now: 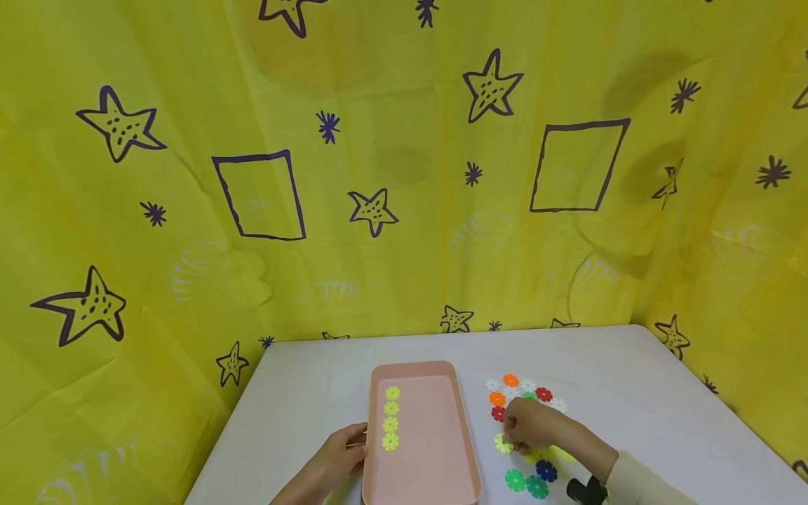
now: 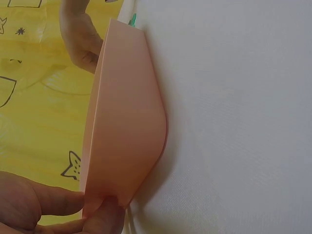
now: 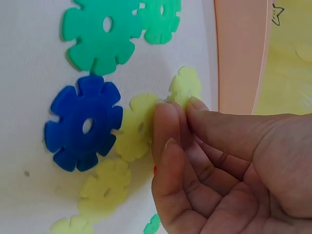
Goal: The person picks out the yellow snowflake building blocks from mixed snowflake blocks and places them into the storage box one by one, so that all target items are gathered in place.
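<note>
Fingertips pinching a yellow notched disc beside the pink tray

Thumb and forefinger of the right hand are nearly meeting, with the disc's edge seemingly caught between them. They are hiding part of it, so whether it is touching the white table or hanging clear is hard to tell. It is looking like thin moulded plastic: probably light, fairly stiff, slightly slick and hardly fragile. Its rim is offering the best hold, thumb on one face and forefinger on the other; a flat-lying one would likely need tipping up by its edge.

Around the fingers, loose yellow discs are lying near a dark-blue disc and two green discs; red discs, orange discs and white discs are sitting farther off. Leftward, the tray is holding four yellow discs in a column. The left hand is gripping its left wall, fingers closed round the rim. The tray is appearing light and rigid, so that rim is probably giving enough to steady it.
</note>
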